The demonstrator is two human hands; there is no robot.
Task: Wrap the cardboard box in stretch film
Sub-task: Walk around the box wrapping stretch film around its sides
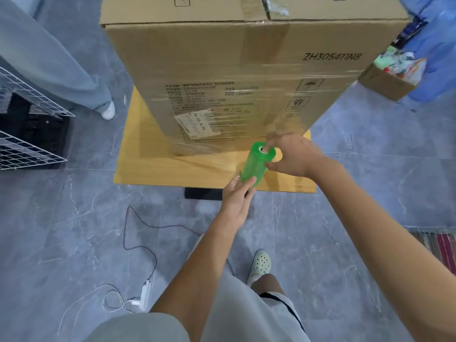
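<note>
A tall cardboard box [222, 58] stands on a low wooden board [153, 166]. Clear stretch film [246, 112] covers the lower half of its near face and gathers toward the box's bottom corner. I hold a green roll of stretch film [256, 164] tilted in front of the box. My left hand [238, 196] grips the roll's lower end. My right hand [293, 156] grips the upper end, with a finger in the core and the thumb against the side.
Another person's leg and white shoe [108, 111] stand at the left of the box. White wire racks [27, 149] sit at the far left. An open carton of items [392, 75] is at the right. Cables and a power strip [144, 292] lie on the grey floor by my feet.
</note>
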